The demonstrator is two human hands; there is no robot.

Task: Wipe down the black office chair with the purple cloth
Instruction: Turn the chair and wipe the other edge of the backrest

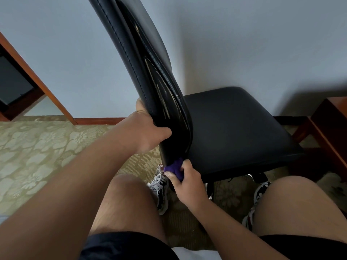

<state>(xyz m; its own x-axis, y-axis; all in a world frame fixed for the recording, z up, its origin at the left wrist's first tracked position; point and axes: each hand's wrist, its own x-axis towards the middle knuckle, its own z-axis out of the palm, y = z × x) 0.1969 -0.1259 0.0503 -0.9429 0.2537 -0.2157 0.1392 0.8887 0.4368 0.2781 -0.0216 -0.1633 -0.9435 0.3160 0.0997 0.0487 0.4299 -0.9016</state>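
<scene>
1. I log the bunched purple cloth [175, 168] against the backrest's base, by the seat of the black padded leather-look office chair [234, 128].
2. Right hand [187, 182]: fingers curled round the cloth.
3. Left hand [148, 132]: clamps the backrest edge.
4. Floral beige carpet [37, 147] lies underneath.

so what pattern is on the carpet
Pale floral motifs on an olive-tan carpet, clearest in the head view, left of the black office chair.

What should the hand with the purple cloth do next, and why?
Probably slide the purple cloth up the backrest. The right hand grips it at the backrest's bottom end, the left hand grips the backrest's edge, and pale streaks show higher up.
</scene>
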